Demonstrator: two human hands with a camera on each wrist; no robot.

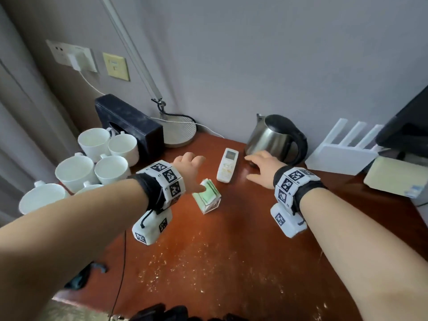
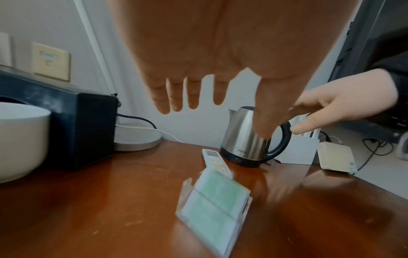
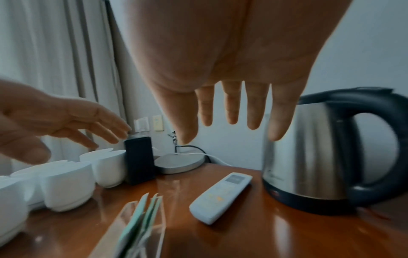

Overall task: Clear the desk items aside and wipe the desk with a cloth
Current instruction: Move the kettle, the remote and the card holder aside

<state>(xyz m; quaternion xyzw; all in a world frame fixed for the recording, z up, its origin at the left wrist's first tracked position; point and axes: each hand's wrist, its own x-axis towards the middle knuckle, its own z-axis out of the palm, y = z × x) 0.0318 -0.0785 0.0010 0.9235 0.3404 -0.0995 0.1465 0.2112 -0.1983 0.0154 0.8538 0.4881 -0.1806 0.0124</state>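
Over a reddish wooden desk (image 1: 243, 239) both hands hover, fingers straight and spread, holding nothing. Clearing looks to be the step in hand, with no cloth in view. The left hand (image 1: 188, 164) hangs above a clear stand of green cards (image 1: 206, 197); the right hand (image 1: 261, 166) reaches toward a steel kettle (image 1: 275, 137), just beside a white remote (image 1: 228, 164). Next, each hand probably needs to close on its item and shift it aside. Crumbs (image 1: 196, 269) speckle the near desk.

A glossy reddish-brown counter (image 1: 243, 228) flecked with pale crumbs. White cups (image 1: 92, 158) on the left, a black box (image 1: 132, 123) behind them, a white remote (image 1: 227, 164), a silver kettle (image 1: 273, 135) with black handle, pale green cards (image 1: 207, 195).
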